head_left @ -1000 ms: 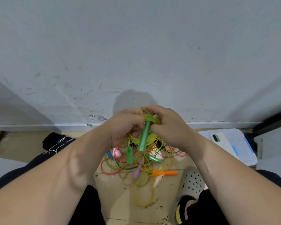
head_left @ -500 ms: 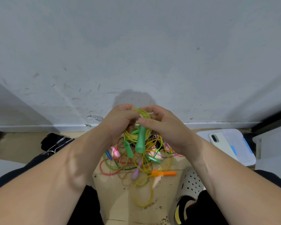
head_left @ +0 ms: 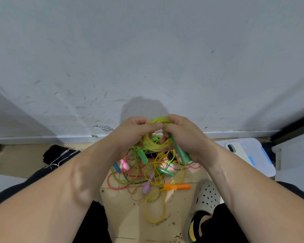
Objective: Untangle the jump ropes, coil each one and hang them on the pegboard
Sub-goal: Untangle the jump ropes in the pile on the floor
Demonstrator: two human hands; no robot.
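A yellow-green jump rope coil (head_left: 156, 143) is held up between both hands above the floor. My left hand (head_left: 133, 132) grips the coil's left side, thumb across the top. My right hand (head_left: 182, 135) grips the coil's right side together with a green handle (head_left: 182, 154) that slants down to the right. A second green handle (head_left: 142, 156) dangles below my left hand. On the floor beneath lies a tangle of ropes (head_left: 147, 179) in yellow, red, green and purple, with an orange handle (head_left: 177, 186), pink handle (head_left: 124, 164), purple handle (head_left: 146, 187) and blue handle (head_left: 116, 167). No pegboard is in view.
A grey wall (head_left: 147, 58) with a white baseboard rises just ahead. Black cloth with wire hangers (head_left: 60, 156) lies at left. A phone (head_left: 239, 153) rests on a pale box lid (head_left: 260, 155) at right. A white perforated clog (head_left: 207, 195) sits near my right knee.
The green handle swung from hanging straight down between my hands to slanting right under my right hand. Both hands stayed raised on the coil, and more rope is gathered in it.
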